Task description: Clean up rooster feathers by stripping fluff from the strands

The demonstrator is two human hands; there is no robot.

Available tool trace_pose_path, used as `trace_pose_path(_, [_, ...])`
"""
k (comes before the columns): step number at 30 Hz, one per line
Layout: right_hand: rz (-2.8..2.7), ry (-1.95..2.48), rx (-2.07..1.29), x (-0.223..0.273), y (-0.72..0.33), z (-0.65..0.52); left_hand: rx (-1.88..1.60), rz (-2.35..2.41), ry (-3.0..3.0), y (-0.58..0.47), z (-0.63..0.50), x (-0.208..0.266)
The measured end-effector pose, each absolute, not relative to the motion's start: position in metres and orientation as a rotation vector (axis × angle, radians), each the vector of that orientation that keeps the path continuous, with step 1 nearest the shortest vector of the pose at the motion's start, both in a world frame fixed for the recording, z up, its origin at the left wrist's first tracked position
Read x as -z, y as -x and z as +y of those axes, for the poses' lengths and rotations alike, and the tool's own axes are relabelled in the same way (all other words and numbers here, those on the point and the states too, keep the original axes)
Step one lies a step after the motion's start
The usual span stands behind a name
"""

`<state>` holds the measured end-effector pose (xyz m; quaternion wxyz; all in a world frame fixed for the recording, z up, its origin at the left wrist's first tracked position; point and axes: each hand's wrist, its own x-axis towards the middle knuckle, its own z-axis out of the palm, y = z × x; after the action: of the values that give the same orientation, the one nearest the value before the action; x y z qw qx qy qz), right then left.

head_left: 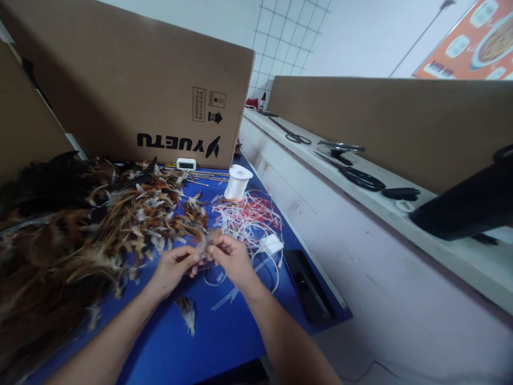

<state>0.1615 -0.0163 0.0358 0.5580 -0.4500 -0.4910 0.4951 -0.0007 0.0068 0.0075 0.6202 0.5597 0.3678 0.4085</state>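
My left hand (175, 267) and my right hand (232, 258) meet above the blue table (224, 342). Both pinch a small brown and grey feather bundle (206, 241) between thumb and fingers. A thin pale ribbon loops down below the right hand; whether it is tied to the feathers I cannot tell. On the table in front of my wrists lies a loose feather (187, 314). A large heap of brown and black feathers (132, 214) spreads out to the left. Beyond my right hand sits a tangle of white and red ribbon strips (250, 216).
A white spool (238, 183) stands behind the ribbons. A white charger (272, 244) with cable and a black phone-like device (308, 286) lie at the right edge. Cardboard boxes (120, 80) wall the back. Scissors (296, 137) rest on the right ledge (436, 235).
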Motion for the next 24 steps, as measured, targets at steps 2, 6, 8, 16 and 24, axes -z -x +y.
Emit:
trace_pose_path(2, [-1.171, 1.052, -1.155, -0.0360, -0.1600, -0.0167, -0.943, 0.847, -1.293, 0.0009, 0.0068, -0.0067])
trace_pose_path(6, [-1.177, 1.054, -1.138, -0.0373, -0.1589, -0.0170, -0.944, 0.862, -1.318, 0.0013, 0.0074, -0.0050])
trace_pose_path(8, [-1.179, 1.058, -1.135, -0.0374, -0.1591, -0.0169, -0.938, 0.870, -1.327, 0.0009, 0.0078, -0.0049])
trace_pose_path(16, [-1.211, 1.087, -1.108, -0.0345, -0.1590, -0.0159, -0.919, 0.886, -1.364, 0.0003, 0.0087, -0.0052])
trace_pose_path(24, [-1.217, 1.113, -1.118, -0.0334, -0.1583, -0.0156, -0.900, 0.878, -1.385, 0.0007, 0.0095, -0.0021])
